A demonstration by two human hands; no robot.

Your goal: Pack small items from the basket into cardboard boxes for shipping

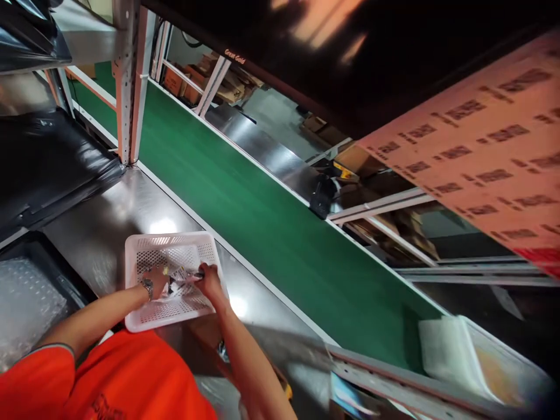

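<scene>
Here, a shallow rectangular basket (pixel 130 280) of white plastic, its rim smooth and its walls pierced in a lattice, sits on the shiny metal tabletop (pixel 107 248). Inside it lie small packets (pixel 177 286), seemingly of clear, crinkly film with pale and dark bits. The right hand (pixel 210 280) is closed, fingers pinching the dark end of one packet over the basket. The left hand (pixel 156 277), below a metal-link watch (pixel 149 287), reaches in beside the packets; whether it grips anything I cannot tell. Just beyond runs a flat, matte green belt (pixel 262 221) edged in white. To the left, glossy black sheeting (pixel 52 160) creases near a dark tray (pixel 56 262) of bumpy, translucent plastic (pixel 28 303).
</scene>
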